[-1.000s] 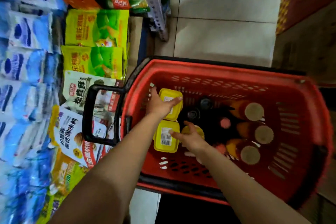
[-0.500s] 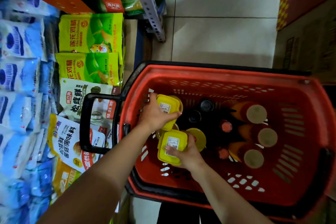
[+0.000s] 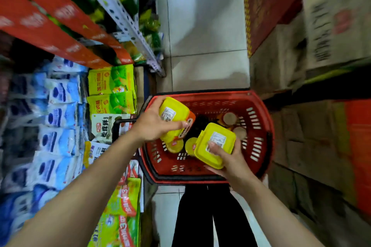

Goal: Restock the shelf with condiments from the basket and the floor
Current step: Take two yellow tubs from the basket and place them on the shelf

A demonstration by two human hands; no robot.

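Both hands were full. The left hand (image 3: 153,125) was curled over the top and near side of one yellow tub (image 3: 174,112), which sat tilted above the left rim of the red basket (image 3: 259,118). The right hand (image 3: 228,159) cupped a second yellow tub (image 3: 215,142) from below, thumb laid on the lid beside the white barcode label, over the basket's near middle. The two tubs were near each other but apart.

Down in the basket lay two round yellow lids (image 3: 190,145) and, at the far right, tan-capped bottles (image 3: 229,118). The dark things in the middle were too blurred to name.

The shelf (image 3: 50,32) ran along the left w/ green-yellow seasoning packets (image 3: 111,81) and blue-white bags (image 3: 60,90) on it. Cardboard boxes (image 3: 331,26) stood at the right.

Handling, as a guess: the tubs looked like stiff plastic w/ snap-on lids — smooth, prob. a bit slippery, and light enough for one hand each. It seemed best to grip the body sides under the lid's edge, not the lid alone, since a lid could pop off. The tubs weren't fragile, but a drop might crack a corner. The glass-looking bottles would likely need more care — heavier, so taken by the body, not the cap.
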